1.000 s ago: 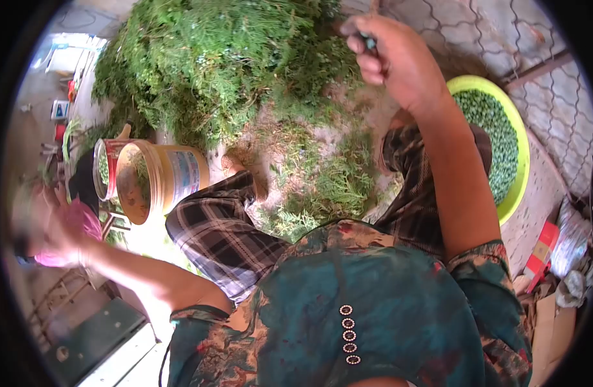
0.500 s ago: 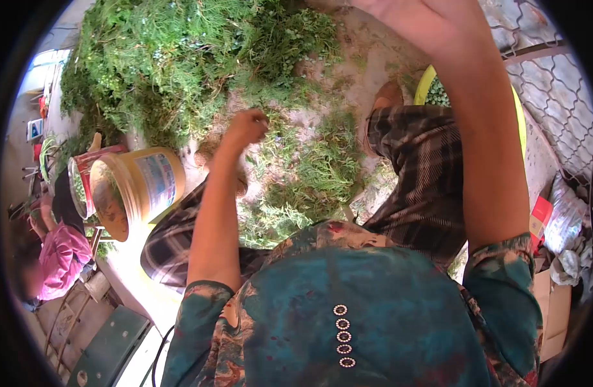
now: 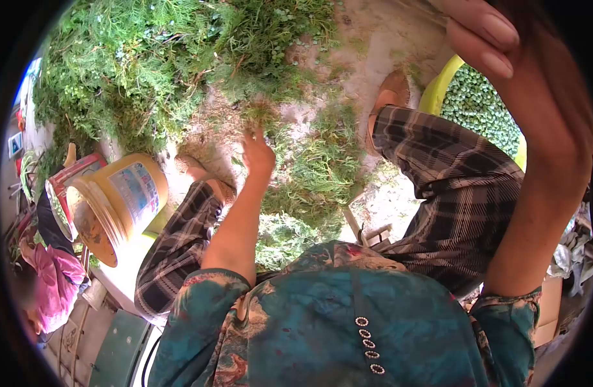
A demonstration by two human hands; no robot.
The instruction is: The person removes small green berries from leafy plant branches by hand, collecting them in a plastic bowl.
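My left hand [image 3: 258, 155] is low over the ground litter, with its fingers stretched forward and somewhat apart. Just past the fingertips lies a blurred patch of brownish-green cuttings; nothing shows in the hand. Around it are loose green conifer sprigs [image 3: 329, 148] on the ground. Close to the camera at the upper right, my right hand [image 3: 487, 39] is raised with its fingers curled in. The frame's edge cuts it off, so what it holds, if anything, is hidden. Below that hand stands a yellow-green tub [image 3: 433, 97] full of small round green cones or berries [image 3: 474, 97].
A large heap of conifer branches [image 3: 135, 71] fills the upper left. A yellow bucket [image 3: 151, 184] lies tilted beside a red-and-white container [image 3: 61, 203]. Another person in pink [image 3: 54, 277] is at the left edge. Crumpled plastic and cardboard [image 3: 548, 309] lie at the right.
My left hand has moved slightly right and down, and its fingers have stretched out from a curled pose. My right hand has shifted right with fingers curled; more of the tub shows.
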